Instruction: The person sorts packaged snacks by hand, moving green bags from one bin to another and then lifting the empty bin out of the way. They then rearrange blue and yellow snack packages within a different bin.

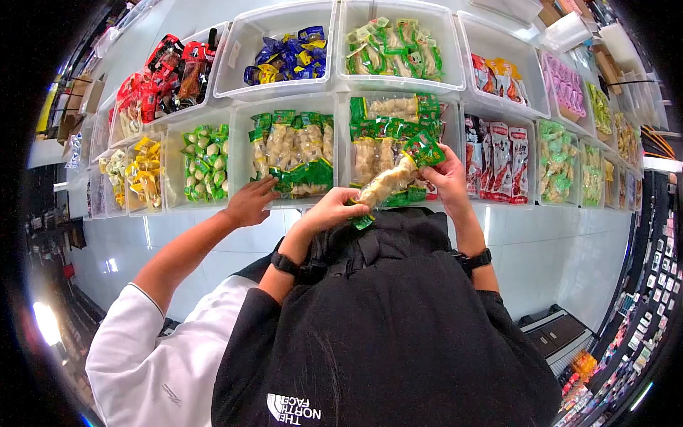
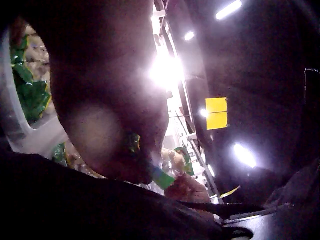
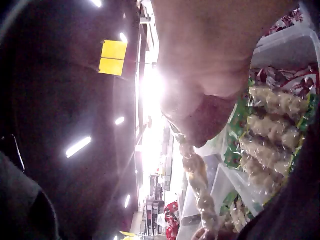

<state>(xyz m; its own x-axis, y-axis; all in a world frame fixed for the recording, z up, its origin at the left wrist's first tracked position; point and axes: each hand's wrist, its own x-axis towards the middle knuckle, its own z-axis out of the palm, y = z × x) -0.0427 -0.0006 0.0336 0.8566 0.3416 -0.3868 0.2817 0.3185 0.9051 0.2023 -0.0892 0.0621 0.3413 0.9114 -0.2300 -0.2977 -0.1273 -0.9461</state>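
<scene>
A clear packet [image 1: 390, 179] with green ends, holding knobbly pale food, is stretched at a slant between the two hands in the head view. Its lower left end is pinched by the left hand [image 1: 334, 211]. At the upper right, the right hand [image 1: 449, 179] grips the green end between thumb and fingers. Beneath it stands a clear plastic bin [image 1: 344, 153] of similar green-ended packets [image 1: 384, 107]. In the right wrist view the packet [image 3: 197, 182] hangs below the right hand [image 3: 200, 115]. The left hand [image 2: 115, 125] is mostly dark in the left wrist view.
Another person's hand [image 1: 252, 201] rests at the front of the neighbouring bin of green-ended packets [image 1: 306, 178]. Bins of blue packets [image 1: 288, 55], pale packets [image 1: 395, 46] and red-and-white packets [image 1: 509, 156] surround it. A dark case [image 1: 558, 333] is on the floor at right.
</scene>
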